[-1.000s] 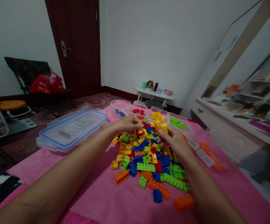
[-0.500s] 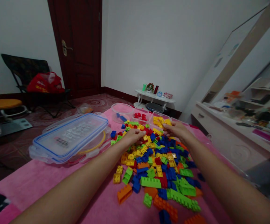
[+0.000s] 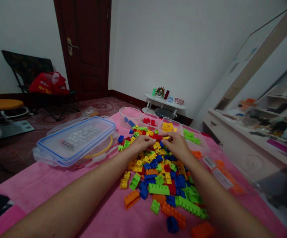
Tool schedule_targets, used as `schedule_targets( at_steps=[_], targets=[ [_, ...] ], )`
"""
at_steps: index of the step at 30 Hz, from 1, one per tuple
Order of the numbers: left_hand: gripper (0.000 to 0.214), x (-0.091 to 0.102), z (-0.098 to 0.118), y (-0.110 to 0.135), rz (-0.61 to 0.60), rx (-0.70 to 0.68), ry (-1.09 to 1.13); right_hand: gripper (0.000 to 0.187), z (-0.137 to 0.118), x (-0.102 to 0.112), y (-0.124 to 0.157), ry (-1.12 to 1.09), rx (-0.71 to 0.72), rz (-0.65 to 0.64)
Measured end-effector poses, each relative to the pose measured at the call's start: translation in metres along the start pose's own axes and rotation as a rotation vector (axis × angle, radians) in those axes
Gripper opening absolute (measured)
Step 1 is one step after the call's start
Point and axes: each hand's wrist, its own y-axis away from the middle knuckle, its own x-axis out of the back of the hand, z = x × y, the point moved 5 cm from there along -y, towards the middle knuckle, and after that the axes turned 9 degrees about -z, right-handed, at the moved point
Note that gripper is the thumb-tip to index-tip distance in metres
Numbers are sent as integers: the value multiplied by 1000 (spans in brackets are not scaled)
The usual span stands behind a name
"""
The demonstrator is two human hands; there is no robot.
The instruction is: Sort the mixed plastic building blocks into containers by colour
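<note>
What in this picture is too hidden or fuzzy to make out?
Head view, the only one:
Whether the left hand or the right hand grips a piece: their curled fingers cover that spot on the brick pile.
Print on the blue-rimmed lid: too small to read.
Orange brick: cut off by the bottom edge.
Clear tub at the right: blurred.
Items on the small white table: too small to name.

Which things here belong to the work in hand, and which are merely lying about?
In hand: left hand, right hand, brick pile, clear tubs of sorted bricks.
Lying about: lidded box, folding chair, red bag, orange stool, white side table.
</note>
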Motion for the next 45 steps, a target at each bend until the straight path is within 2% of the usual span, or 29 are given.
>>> schedule_targets(
  at_steps=[5,9,12,14,16,19,21,24,27,33,37,43,45],
  targets=[
    [47,-10,16,7,-10,-54,-99,30,-19,-11,29,-182,-11,-7],
    [53,-24,34,13,6,-164,-409,26,-17,-13,40,-205,-15,27],
    [52,-25,53,22,-29,-170,-718,21,-5,-8,44,-255,-31,1],
    [39,-20,65,31,-141,-117,-935,21,7,-2,45,-293,-70,-3],
    [21,-11,72,41,-274,-5,-1112,25,17,7,45,-314,-85,33],
    [31,-2,69,53,-407,208,-1275,30,23,17,46,-346,-75,84],
    [30,-4,63,56,-435,263,-1316,31,22,21,47,-364,-70,94],
    [18,-12,53,52,-428,237,-1369,27,14,23,49,-332,-33,78],
    [10,-11,48,45,-410,206,-1345,23,6,21,50,-264,13,72],
    [18,0,61,39,-327,12,-1142,21,-8,8,51,-206,26,12],
    [20,-4,64,36,-251,-7,-1027,23,-16,3,52,-187,43,-2],
    [16,-14,71,37,-238,-121,-1125,23,-15,4,53,-165,50,28],
    [13,-16,72,40,-258,-113,-1165,23,-14,5,53,-164,45,32]
  ],
)
